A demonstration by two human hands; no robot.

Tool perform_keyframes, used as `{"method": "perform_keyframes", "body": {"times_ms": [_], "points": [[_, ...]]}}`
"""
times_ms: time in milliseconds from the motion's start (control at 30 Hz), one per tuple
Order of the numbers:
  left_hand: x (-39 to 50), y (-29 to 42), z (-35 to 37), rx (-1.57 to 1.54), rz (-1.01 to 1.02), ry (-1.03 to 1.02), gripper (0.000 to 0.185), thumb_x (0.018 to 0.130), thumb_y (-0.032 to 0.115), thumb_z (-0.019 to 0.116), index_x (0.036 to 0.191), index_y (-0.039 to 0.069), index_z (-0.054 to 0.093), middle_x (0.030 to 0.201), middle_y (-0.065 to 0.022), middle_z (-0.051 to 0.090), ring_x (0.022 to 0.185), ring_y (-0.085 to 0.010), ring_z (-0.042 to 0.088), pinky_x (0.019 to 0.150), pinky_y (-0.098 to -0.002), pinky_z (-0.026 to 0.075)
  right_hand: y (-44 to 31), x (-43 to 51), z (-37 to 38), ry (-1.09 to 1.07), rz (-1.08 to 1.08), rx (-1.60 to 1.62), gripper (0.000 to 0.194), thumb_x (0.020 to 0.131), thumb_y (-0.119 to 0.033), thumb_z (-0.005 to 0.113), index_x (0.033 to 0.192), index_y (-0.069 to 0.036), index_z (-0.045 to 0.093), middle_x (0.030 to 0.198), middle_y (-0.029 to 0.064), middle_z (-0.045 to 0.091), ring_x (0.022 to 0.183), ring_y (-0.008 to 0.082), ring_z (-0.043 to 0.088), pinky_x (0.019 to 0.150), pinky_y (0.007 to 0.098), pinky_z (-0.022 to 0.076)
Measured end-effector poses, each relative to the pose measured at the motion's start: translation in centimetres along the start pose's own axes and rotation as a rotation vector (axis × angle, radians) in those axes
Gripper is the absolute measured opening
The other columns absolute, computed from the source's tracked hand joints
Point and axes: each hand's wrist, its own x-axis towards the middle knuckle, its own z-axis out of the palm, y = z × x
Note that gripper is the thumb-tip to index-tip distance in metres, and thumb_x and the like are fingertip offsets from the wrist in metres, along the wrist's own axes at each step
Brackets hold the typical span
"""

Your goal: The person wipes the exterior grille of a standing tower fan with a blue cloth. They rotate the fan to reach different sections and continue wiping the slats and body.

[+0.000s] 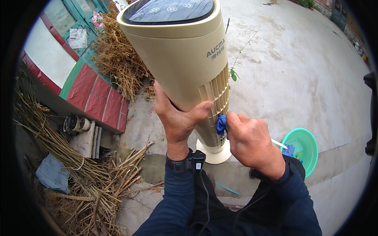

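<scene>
A cream Aucma tower fan [174, 56] stands before me on a round base [218, 156], with a dark glossy control panel [168, 13] on top. My left hand [183, 118] grips its body from the left, the thumb lying across the edge of the vertical grille [217, 97]. In my right hand [251, 141] is a blue cloth [221, 125], pinched against the lower grille slats. The fingertips of that hand are partly hidden behind the knuckles.
A green plastic basin [314, 147] with blue cloth inside and a white stick at its rim stands at the right. Bundled dry stalks [71, 156] lie at the left, near a red-tiled wall [94, 94]. Dried plants [118, 50] lean by the teal door [85, 26].
</scene>
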Motion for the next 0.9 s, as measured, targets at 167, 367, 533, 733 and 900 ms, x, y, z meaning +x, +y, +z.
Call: {"method": "perform_keyframes", "body": {"times_ms": [167, 367, 533, 733, 900], "points": [[-0.4, 0.0, -0.1, 0.06, -0.036, 0.007, 0.098, 0.07, 0.04, 0.109, 0.142, 0.001, 0.056, 0.126, -0.0079, 0.07, 0.113, -0.0182, 0.068, 0.098, -0.0355, 0.058, 0.1, -0.4, -0.3, 0.082, 0.042, 0.068, 0.019, 0.087, 0.009, 0.066, 0.099, -0.003, 0.057, 0.079, 0.0191, 0.065, 0.068, 0.0458, 0.067, 0.056, 0.0541, 0.0507], [-0.2, 0.0, -0.3, -0.021, -0.04, 0.042, 0.1, 0.072, 0.039, 0.108, 0.146, -0.001, 0.055, 0.127, -0.0079, 0.071, 0.113, -0.0184, 0.068, 0.099, -0.0348, 0.058, -0.1, -0.3, 1.3, -0.054, 0.095, 0.063, 0.019, 0.088, 0.006, 0.067, 0.101, -0.004, 0.058, 0.08, 0.0187, 0.066, 0.069, 0.0454, 0.068, 0.057, 0.0537, 0.0531], [-0.5, -0.2, -0.2, 0.068, -0.069, 0.029, 0.099, 0.073, 0.045, 0.107, 0.145, -0.002, 0.057, 0.127, -0.0079, 0.07, 0.114, -0.0189, 0.068, 0.1, -0.0347, 0.057, 0.5, -0.6, 0.7, 0.111, 0.039, 0.104, 0.018, 0.088, 0.005, 0.067, 0.1, -0.004, 0.057, 0.078, 0.0188, 0.065, 0.068, 0.045, 0.068, 0.055, 0.0533, 0.0526], [-0.5, -0.6, -0.5, 0.04, -0.016, 0.043, 0.098, 0.073, 0.048, 0.105, 0.145, -0.002, 0.06, 0.127, -0.0081, 0.069, 0.113, -0.0195, 0.067, 0.102, -0.0351, 0.055, 0.6, -1.3, 1.3, -0.055, 0.036, 0.026, 0.03, 0.078, 0.0, 0.07, 0.105, -0.002, 0.059, 0.082, 0.0203, 0.069, 0.071, 0.0414, 0.074, 0.059, 0.0508, 0.0594], [-0.8, -0.6, -0.3, 0.07, -0.078, 0.021, 0.104, 0.074, 0.053, 0.105, 0.148, -0.003, 0.059, 0.133, -0.0098, 0.068, 0.119, -0.0207, 0.065, 0.107, -0.0369, 0.053, 1.0, -1.8, 1.2, 0.011, 0.026, 0.054, 0.03, 0.077, 0.0, 0.07, 0.104, -0.002, 0.059, 0.082, 0.02, 0.07, 0.07, 0.0411, 0.074, 0.059, 0.0497, 0.0599]]}}
